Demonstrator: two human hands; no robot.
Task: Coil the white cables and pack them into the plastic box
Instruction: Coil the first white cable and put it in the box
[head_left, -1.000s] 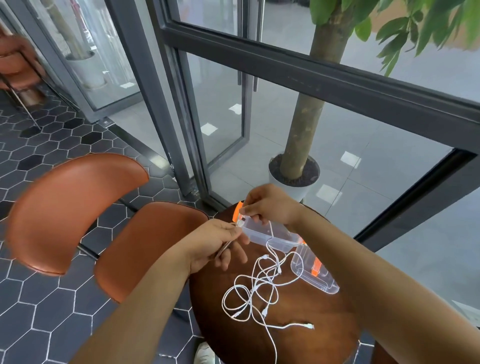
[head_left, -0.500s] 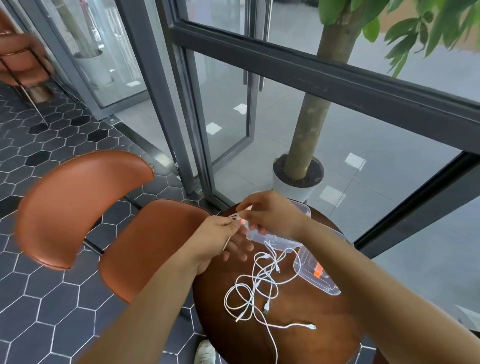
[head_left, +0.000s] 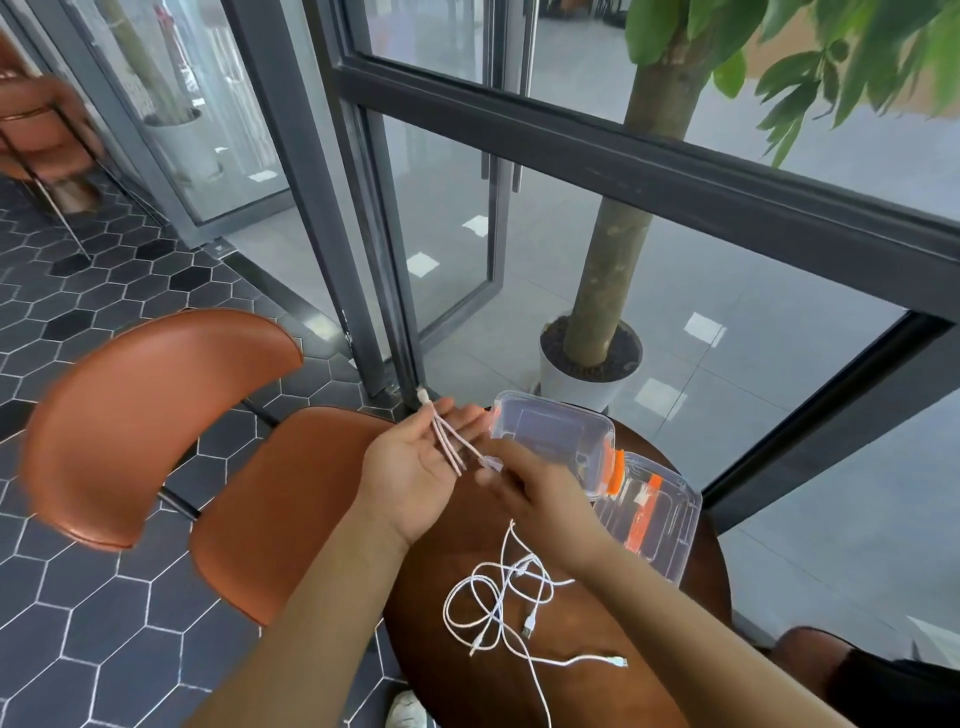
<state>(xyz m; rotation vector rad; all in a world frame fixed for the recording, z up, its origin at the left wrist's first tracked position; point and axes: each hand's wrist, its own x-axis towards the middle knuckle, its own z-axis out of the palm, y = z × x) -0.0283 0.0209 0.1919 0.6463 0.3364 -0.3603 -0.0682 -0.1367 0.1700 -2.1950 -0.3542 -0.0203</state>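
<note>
My left hand (head_left: 415, 462) lies palm up with straight fingers above the table's far left edge. Across its palm and fingers lie a few passes of a white cable (head_left: 445, 441), one plug sticking out past the fingertips. My right hand (head_left: 524, 480) pinches this cable next to the left palm. More white cables (head_left: 498, 608) lie tangled on the round wooden table (head_left: 519, 691). The clear plastic box (head_left: 558, 436) stands open at the table's far side, and its lid (head_left: 660, 519) with orange clips lies to its right.
An orange chair (head_left: 156, 426) stands left of the table on dark hexagon tiles. Dark-framed glass doors (head_left: 457, 218) and a potted tree (head_left: 592, 364) stand just beyond the table. A white shoe (head_left: 408, 712) shows under the table's near edge.
My left hand has opened out flat, palm up, with cable laid across it. My right hand has come off the box area toward me, pulling the cable. The view has tilted down.
</note>
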